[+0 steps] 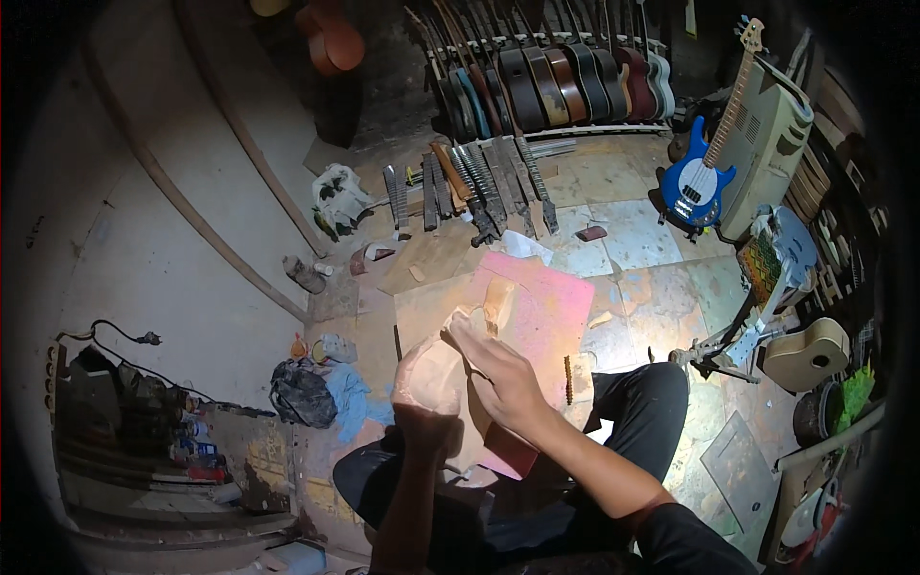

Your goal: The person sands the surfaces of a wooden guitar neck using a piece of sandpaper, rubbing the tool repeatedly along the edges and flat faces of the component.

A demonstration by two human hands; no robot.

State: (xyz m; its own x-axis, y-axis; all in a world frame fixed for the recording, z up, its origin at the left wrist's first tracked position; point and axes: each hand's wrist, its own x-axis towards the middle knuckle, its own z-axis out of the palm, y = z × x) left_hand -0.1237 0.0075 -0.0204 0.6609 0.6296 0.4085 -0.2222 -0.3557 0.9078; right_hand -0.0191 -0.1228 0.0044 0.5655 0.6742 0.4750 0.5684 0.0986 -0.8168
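A pale, curved piece that looks like wood (431, 372) is tilted up over my lap, its rounded edge toward the left. My left hand (426, 431) grips it from below, fingers mostly in shadow. On its upper right side lies my right hand (500, 379), fingers pressed together and bent at the far edge; whether something small is under them is hidden. Just beyond the fingertips stands a small light wooden block (498, 304). Under all this is a pink board (551, 302), partly covered by my hands and the piece.
Several guitars (565, 86) stand in a rack at the back. Before them lie several guitar necks (494, 182). A blue bass guitar (700, 182) leans at the far right. A black plastic bag (302, 393) and blue cloth (355, 398) lie at my left; an unpainted guitar body (805, 355) is at right.
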